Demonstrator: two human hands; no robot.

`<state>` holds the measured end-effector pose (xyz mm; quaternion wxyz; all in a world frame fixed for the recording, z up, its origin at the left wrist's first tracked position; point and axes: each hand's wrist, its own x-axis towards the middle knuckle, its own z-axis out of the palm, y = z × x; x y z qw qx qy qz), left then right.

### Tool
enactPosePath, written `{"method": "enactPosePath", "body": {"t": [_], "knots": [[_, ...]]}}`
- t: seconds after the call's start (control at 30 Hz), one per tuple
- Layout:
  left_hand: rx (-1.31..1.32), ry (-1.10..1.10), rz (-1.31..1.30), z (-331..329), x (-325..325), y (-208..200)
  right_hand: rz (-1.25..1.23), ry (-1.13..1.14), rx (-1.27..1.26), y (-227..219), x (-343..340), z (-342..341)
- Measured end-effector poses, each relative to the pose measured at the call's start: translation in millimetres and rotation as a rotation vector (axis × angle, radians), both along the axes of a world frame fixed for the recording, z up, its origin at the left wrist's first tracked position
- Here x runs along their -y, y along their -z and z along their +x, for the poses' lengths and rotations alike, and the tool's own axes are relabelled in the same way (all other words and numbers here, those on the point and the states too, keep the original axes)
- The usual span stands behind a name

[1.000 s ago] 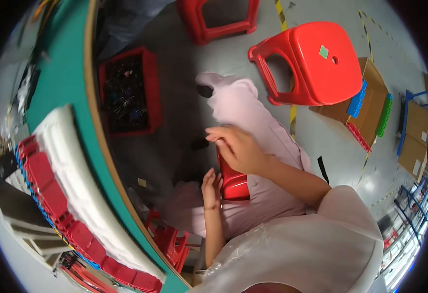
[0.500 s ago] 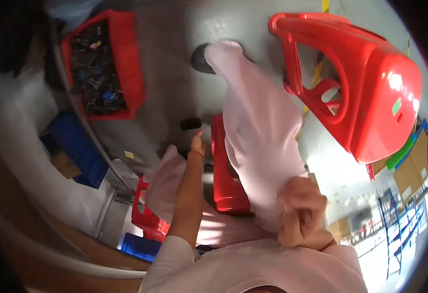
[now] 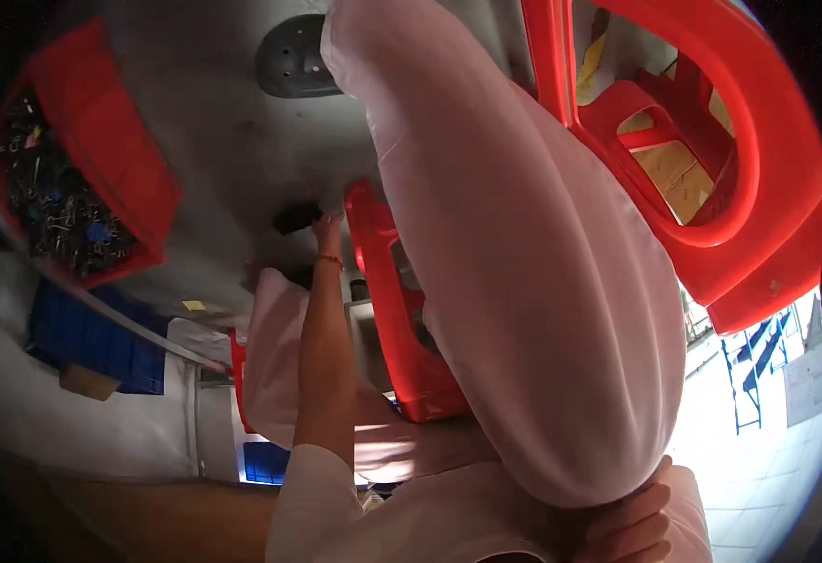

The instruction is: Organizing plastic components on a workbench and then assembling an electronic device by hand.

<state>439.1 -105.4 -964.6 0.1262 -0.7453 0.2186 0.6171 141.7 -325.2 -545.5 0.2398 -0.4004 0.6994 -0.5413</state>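
Observation:
My left hand (image 3: 329,231), on an outstretched bare forearm with a thin bracelet, reaches down toward the floor. Its fingers come up against a small black oblong object (image 3: 295,218); whether they grip it is too small to tell. My right hand (image 3: 628,528) is at the lower right, fingers curled together against the pink cloth of my raised, bent leg (image 3: 523,281). What those fingers hold, if anything, is hidden. A dark shoe with holes (image 3: 303,56) shows beyond the leg.
A red bin (image 3: 111,141) of metal clips stands at left, above a blue crate (image 3: 111,328). A red plastic stool (image 3: 387,319) is beside my left forearm. A larger red stool (image 3: 758,216) fills the upper right. Blue shelving (image 3: 748,375) shows beyond.
My leg has come up, looking much larger. The left hand has moved to the black object. The right hand has dropped lower, beside the knee. The whole view has shifted.

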Motion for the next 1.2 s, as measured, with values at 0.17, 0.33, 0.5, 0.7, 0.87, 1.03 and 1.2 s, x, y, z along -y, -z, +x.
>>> {"method": "enactPosePath", "body": {"t": [0.17,0.33,0.5,0.7,0.87,1.03,1.2], "knots": [[0.165,0.475,-0.410,78,46,10,0.022,-0.036,0.027,-14,22,1],[0.361,0.010,-0.413,-67,71,-73,0.143,-0.151,-0.109,-33,11,-7],[0.664,-0.198,-0.717,-53,138,-152,0.133,-0.256,-0.124,-98,6,-28],[0.046,-0.673,-0.860,-126,198,-328,0.068,-0.513,-0.200,-125,2,-44],[-0.204,-0.511,-1.193,-230,164,-564,-0.065,-0.860,-0.168,-168,-49,-63],[-0.399,-0.910,-1.053,-211,74,-658,-0.272,-1.212,-0.286,-201,-109,-50],[-0.285,-0.587,-1.091,-191,-23,-688,-0.097,-1.507,-0.132,-198,-161,-24]]}}
